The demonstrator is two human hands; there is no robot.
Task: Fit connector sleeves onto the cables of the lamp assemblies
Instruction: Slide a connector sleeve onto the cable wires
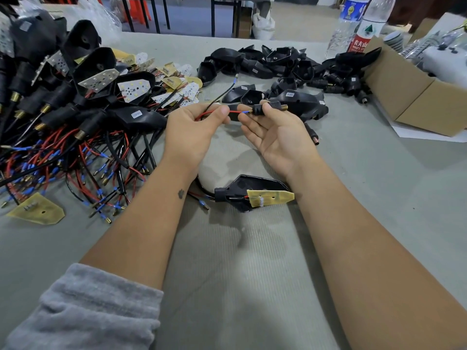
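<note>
A thin red wire [236,112] with a little blue and gold tip stretches between the 2 hands, up above the grey table. The tip sits right at the mouth of a small black plastic connector sleeve [258,109], which has a ribbed gold end poking out to the right.

The left hand [192,130] pinches the red wire between thumb and fingers, and a thin black wire [222,93] runs up and away from that same pinch. The right hand [275,132] holds the black sleeve between its thumb and fingertips, palm up, with the other fingers loosely curled.

Just below both wrists lies 1 black lamp housing [252,192] with a yellow pointed circuit board [271,197] resting on it. Its black cable curls up behind the left wrist.

Left of the left hand is a big heap of lamp housings with red and black wires [75,147]. Beyond the right hand lies a pile of empty black housings [278,66]. Far to the right of it stand a brown cardboard box [417,97] and 2 clear water bottles [353,24].
</note>
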